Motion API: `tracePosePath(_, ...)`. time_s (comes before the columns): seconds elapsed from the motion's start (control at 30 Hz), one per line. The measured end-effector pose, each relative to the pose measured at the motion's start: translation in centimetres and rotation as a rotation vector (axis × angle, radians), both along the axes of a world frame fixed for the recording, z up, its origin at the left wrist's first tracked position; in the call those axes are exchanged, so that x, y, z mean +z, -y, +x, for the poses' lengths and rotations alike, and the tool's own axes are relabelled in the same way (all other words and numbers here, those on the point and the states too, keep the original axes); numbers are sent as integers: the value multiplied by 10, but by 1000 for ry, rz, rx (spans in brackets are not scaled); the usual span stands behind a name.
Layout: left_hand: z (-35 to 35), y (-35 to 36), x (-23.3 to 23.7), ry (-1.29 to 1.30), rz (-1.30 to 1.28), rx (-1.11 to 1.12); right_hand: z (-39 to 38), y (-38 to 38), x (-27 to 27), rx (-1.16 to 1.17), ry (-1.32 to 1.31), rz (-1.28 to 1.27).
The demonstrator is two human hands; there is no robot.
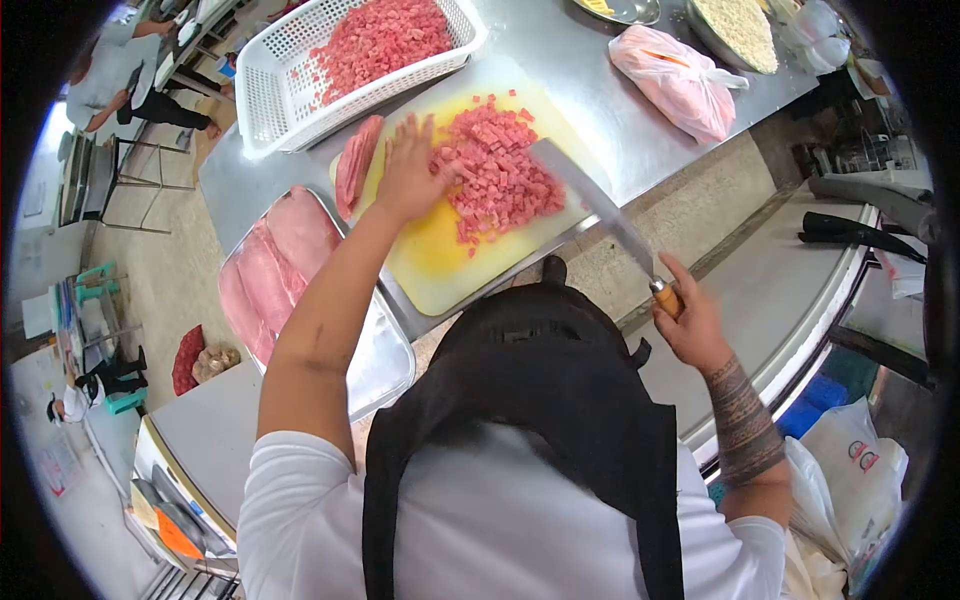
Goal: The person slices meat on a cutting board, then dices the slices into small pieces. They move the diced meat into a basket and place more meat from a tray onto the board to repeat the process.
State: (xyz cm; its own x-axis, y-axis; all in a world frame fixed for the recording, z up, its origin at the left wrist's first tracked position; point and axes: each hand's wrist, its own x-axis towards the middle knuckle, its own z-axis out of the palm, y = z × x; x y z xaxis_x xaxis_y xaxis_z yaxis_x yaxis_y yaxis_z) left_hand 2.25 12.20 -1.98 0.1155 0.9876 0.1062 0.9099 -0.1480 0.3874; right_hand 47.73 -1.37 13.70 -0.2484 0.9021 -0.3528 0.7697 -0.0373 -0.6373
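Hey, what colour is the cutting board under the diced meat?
Yellow: the cutting board shows best in the head view, the only one.

A white plastic basket (262,95) of diced pink meat (380,40) sits on the steel table (590,70); a metal tray (385,365) holds flat pink slabs (270,265); a pink plastic bag (675,80) lies near a pan of pale grains (740,30); another person (110,80) works far off; a white bag (855,470) sits low at the right.

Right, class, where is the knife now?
Head view, right of centre: the knife is held in the right hand, its blade beside the diced meat on the cutting board.
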Motion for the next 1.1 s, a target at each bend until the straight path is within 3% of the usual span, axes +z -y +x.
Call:
tracePosePath(0.03, -2, -14, -11, 58, 6, 22, 3, 7, -14, -104, -115, -19)
tracePosePath(0.07, -4, -25, -21, 117, 7, 42, 8, 14, -43, -55, -131, 148)
tracePosePath(0.17, 23, -32, -24, 251, 1, -33, -30, 12, -70, -281, -335, -94)
tracePosePath(0.2, 37, -31, -21, 288, -1, -80, -41, 14, -99, -220, -318, 38)
tracePosePath(0.4, 34, -30, -10, 503, 8, -46, -163, -5, -109, -314, -545, -83)
tracePosePath(0.47, 22, -45, -7, 408, 23, -39, -178, -4, -108, -310, -573, -95)
tracePosePath(0.53, 16, -67, -12, 383, 40, -18, -182, -5, -106, -234, -585, -8)
tracePosePath(0.67, 10, -91, -11, 323, -165, -185, -153, -18, -86, -217, -580, -105)
tracePosePath(0.77, 16, -71, 3, 331, -137, -318, -116, -66, -70, -180, -369, -7)
tracePosePath(0.8, 13, -64, 14, 347, -260, -336, -106, -86, -67, -158, -274, 45)
tracePosePath(0.9, 9, -30, 33, 488, -231, -248, -82, -139, -60, -14, -183, 98)
tracePosePath(1.1, -12, 45, 45, 310, 136, 49, -96, -167, -77, 249, -229, -46)
